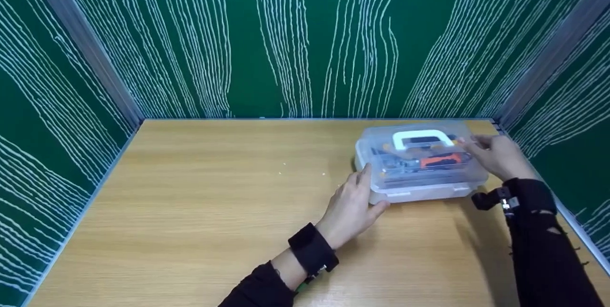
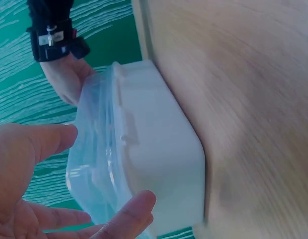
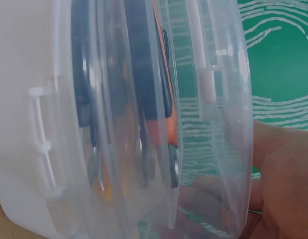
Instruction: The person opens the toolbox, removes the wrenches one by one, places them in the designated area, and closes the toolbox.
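Observation:
A clear-lidded plastic toolbox (image 1: 424, 188) with a white carrying handle (image 1: 421, 134) stands on the table's far right, its lid closed. Through the lid shows an orange-and-black tool (image 1: 441, 160) among other tools; the right wrist view shows the same orange-and-black tool (image 3: 161, 130) behind clear plastic. At the box's left side is my left hand (image 1: 350, 207), fingers spread and fairly straight; in the left wrist view that hand (image 2: 24, 169) lies alongside the lid. My right hand (image 1: 500, 157) touches the lid's right edge, its fingers (image 3: 206, 191) partly seen through the plastic.
The wooden table (image 1: 214, 211) stretches left of the box, with a few tiny pale specks on it. Green walls with white wavy lines (image 1: 286, 40) rise at the back and both sides. The right wall stands close beside my right hand.

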Available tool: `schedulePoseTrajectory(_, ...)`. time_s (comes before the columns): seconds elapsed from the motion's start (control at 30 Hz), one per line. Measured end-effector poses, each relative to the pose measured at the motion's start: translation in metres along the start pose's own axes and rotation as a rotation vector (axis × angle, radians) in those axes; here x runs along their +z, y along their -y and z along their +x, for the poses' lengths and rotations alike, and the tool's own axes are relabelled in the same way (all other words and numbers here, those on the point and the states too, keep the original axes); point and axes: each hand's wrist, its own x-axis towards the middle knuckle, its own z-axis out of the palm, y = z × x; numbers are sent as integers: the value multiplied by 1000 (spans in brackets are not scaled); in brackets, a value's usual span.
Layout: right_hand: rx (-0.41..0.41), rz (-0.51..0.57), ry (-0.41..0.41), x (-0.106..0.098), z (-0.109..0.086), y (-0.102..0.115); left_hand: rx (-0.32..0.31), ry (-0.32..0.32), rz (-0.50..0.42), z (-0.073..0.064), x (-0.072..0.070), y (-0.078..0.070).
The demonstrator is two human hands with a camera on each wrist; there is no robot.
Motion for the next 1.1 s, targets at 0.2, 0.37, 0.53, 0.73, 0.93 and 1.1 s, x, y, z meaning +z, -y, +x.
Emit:
schedulePoseTrajectory(0.2,-73,26,-10,13,-1,12,-52,-10,-12,1,-1,2)
schedulePoseTrajectory(0.37,-60,15,-7,19,-5,22,-21,-75,5,-2,-3,6)
schedulePoseTrajectory(0.53,-51,2,-3,23,-9,28,3,-128,48,-6,-5,10)
schedulePoseTrajectory(0.73,-59,-7,-20,31,-15,37,-52,-117,125,-5,-16,14)
schedulePoseTrajectory(0.93,-129,-33,-74,41,-22,46,-82,-109,152,-4,-35,24)
schedulePoseTrajectory(1.1,-140,-24,-89,49,-29,51,-117,-42,110,-1,-48,33)
